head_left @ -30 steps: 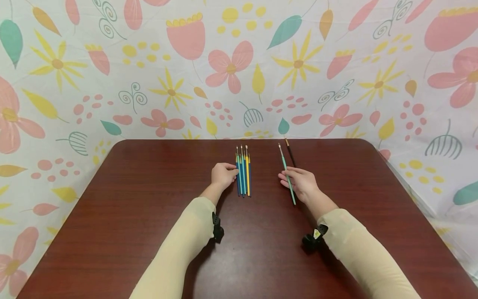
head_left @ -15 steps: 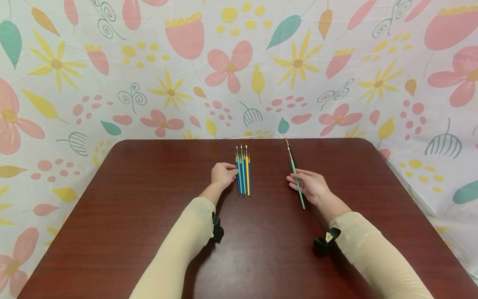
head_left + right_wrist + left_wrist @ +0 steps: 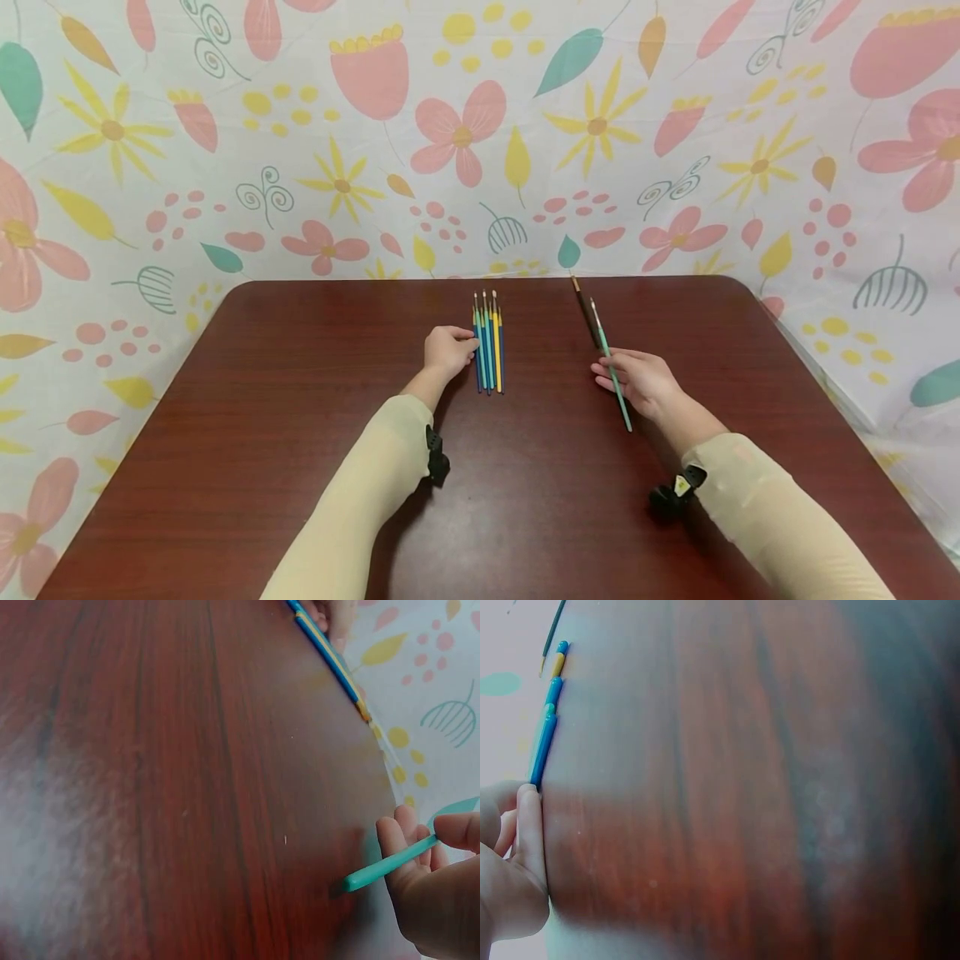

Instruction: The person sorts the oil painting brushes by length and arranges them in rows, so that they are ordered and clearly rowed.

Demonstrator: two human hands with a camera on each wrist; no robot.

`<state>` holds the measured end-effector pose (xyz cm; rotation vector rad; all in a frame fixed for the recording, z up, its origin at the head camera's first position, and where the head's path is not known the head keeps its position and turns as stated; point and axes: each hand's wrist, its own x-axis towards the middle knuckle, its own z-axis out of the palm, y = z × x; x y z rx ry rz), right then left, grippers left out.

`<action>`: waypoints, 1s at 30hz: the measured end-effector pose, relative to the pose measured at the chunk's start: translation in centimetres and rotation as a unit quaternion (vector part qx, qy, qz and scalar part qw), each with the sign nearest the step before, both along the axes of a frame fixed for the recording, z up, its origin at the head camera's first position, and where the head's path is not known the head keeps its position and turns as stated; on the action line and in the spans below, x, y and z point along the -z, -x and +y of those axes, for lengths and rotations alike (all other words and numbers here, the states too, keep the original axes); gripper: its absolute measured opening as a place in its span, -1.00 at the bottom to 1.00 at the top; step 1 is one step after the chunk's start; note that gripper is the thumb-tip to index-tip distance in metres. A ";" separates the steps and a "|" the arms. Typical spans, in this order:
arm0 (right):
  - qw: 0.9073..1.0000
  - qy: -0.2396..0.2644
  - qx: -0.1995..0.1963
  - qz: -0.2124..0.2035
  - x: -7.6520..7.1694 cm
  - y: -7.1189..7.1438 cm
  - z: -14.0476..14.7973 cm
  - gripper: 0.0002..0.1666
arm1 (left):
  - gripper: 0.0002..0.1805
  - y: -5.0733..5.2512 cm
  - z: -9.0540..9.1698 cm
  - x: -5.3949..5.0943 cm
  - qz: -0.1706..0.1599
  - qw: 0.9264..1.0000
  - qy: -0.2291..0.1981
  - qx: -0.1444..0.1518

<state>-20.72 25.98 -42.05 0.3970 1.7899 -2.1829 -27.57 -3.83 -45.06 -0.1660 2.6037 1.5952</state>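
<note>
Several thin brushes with blue, teal and yellow handles lie side by side as a row (image 3: 489, 350) on the table. At the row's left side, my left hand (image 3: 448, 351) touches the outermost brush with its fingertips. My right hand (image 3: 637, 382) pinches a teal brush (image 3: 618, 383) between thumb and fingers, its bristles pointing away from me. Just beyond lies a dark brush (image 3: 584, 310) with its tip at the table's back edge. In the right wrist view the teal handle (image 3: 386, 868) crosses the fingers of the right hand (image 3: 435, 889).
The dark red wooden table (image 3: 517, 500) ends at the back against a flower-patterned cloth (image 3: 465, 217). Each wrist carries a small black camera (image 3: 437, 456), and both forearms reach in from the front edge.
My right hand has moved to the right and nearer to me with the teal brush, which now stands apart from the dark brush's tip. The left hand has stayed in place.
</note>
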 end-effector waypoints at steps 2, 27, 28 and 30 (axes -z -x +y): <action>1.000 0.000 -0.003 0.001 0.0 -0.2 0.2 -0.35 | -0.77 0.0 0.0 0.0 0.000 1.000 0.000 0.000; 0.975 -0.173 -0.138 -0.018 -1.1 -2.3 2.7 -0.38 | -0.76 0.0 0.0 -0.2 -0.005 1.000 -0.001 0.001; 0.973 -0.183 -0.141 -0.019 -1.1 -2.3 2.7 -0.35 | -0.76 0.0 0.0 -0.2 -0.005 1.000 -0.002 0.001; 0.967 -0.205 -0.150 -0.020 -1.1 -2.4 2.9 -0.33 | -0.76 0.0 0.0 -0.1 -0.006 1.000 -0.003 0.000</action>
